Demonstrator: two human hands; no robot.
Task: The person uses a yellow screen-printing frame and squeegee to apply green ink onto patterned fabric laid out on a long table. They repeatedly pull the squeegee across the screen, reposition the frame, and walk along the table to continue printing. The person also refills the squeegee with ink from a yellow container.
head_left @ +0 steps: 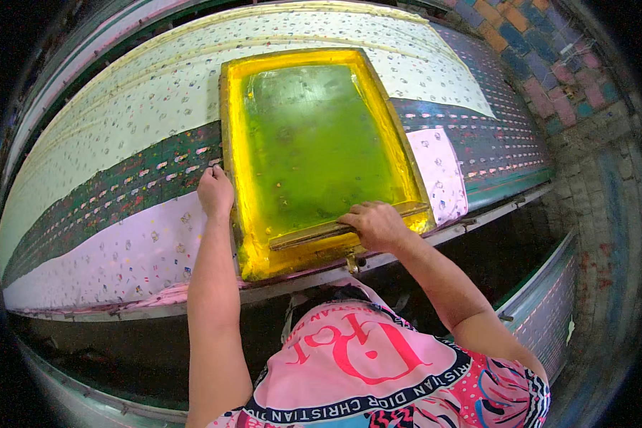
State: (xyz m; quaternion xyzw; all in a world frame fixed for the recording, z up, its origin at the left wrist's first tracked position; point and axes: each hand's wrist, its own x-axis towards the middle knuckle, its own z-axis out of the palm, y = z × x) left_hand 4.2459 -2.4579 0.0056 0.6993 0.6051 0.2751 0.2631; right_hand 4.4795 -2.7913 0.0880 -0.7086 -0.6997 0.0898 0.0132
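Note:
A screen printing frame (240,192) with yellow-coated inner borders and a green mesh lies on printed cloth in front of me. My left hand (217,190) is closed at the frame's left edge, its fingertips partly hidden. Across the near end of the mesh lies a long, narrow squeegee (303,237), slightly tilted up to the right. My right hand (378,226) grips its bar right of the middle, fingers wrapped over the top. Yellow-green colour coats the frame around the squeegee.
Pale cloth (143,89) with small prints covers the long table's far side, and a pinkish strip (121,250) its near side. Dark green printed surface (157,160) shows between. A metal rail (478,221) edges the table near me. Paving bricks (542,78) lie at right.

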